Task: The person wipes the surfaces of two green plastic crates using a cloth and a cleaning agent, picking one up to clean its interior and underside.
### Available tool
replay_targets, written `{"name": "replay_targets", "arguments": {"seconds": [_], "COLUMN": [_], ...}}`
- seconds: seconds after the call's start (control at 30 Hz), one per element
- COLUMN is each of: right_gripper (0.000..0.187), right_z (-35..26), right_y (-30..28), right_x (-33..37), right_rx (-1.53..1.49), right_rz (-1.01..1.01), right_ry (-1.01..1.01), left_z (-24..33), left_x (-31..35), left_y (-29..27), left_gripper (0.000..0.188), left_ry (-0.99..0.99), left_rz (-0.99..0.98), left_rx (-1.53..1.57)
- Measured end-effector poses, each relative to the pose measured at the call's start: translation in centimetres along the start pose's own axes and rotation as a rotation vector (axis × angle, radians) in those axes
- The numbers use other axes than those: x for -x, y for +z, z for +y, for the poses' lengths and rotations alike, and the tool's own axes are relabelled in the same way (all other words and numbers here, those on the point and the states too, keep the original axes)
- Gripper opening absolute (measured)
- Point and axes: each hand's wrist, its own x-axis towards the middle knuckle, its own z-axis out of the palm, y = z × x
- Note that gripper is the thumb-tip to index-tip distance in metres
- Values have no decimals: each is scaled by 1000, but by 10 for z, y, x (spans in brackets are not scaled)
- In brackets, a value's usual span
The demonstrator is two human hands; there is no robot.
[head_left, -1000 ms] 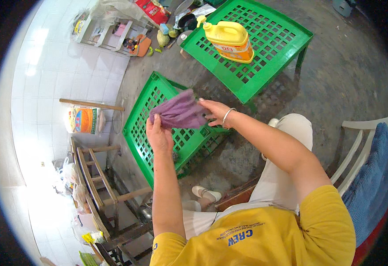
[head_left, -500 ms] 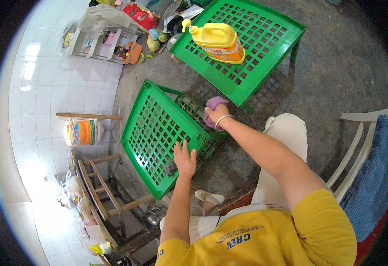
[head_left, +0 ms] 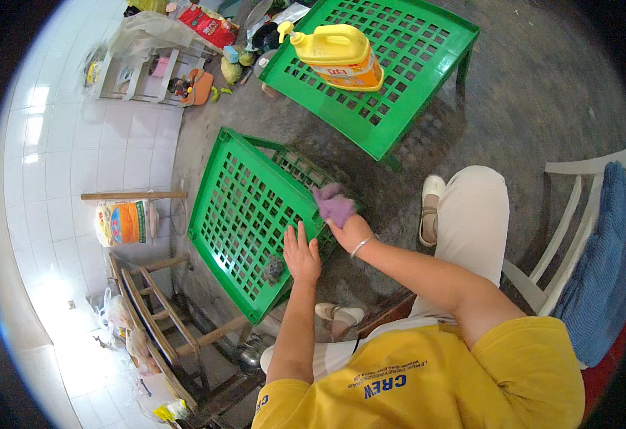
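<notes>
A green plastic grid rack [head_left: 270, 180] with a raised rim is tipped at an angle in front of me. My left hand [head_left: 301, 255] rests on its slatted top near the close edge, fingers stretched out. In my right hand [head_left: 351, 232] is a crumpled purple cloth [head_left: 334, 204], pressed against the rack's right edge. A dark, fuzzy scouring ball [head_left: 274, 269] lies on the grid beside my left hand. Farther off stands a second green rack [head_left: 359, 132] on legs, and on it a yellow pump jug [head_left: 338, 53] with an orange label.
To the left are a wooden chair frame [head_left: 159, 307] and a printed sack [head_left: 121, 223] under a wooden bar. A white chair [head_left: 563, 236] draped with blue fabric stands at right. Vegetables [head_left: 231, 70], bags and a grey shelf [head_left: 141, 79] lie at the far left.
My right hand has drawn closer to me and slightly left with the cloth, along the rack's edge. My left hand stays on the grid. The view has shifted a little.
</notes>
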Motion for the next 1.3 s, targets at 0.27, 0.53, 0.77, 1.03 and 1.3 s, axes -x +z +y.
{"name": "replay_targets", "arguments": {"seconds": [0.27,0.53,0.77,1.03,1.3], "right_gripper": [56,48,55,38,35], "right_z": [54,5,49,-5,-37], "right_y": [10,44,71,46,22], "right_x": [17,13,22,19,54], "right_rx": [-362,-274,-303,-521,-262], "right_rz": [311,-27,-8,223,154], "right_ry": [343,334,532,306,-286], "left_z": [-6,-33,-33,-22,-44], "left_x": [-5,-3,-3,-7,-11], "left_y": [9,19,21,12,21], "left_gripper": [50,51,52,51,52], "left_ry": [35,150,86,54,-84], "left_rz": [30,-7,-77,-43,-211], "left_rx": [6,129,154,162,303]}}
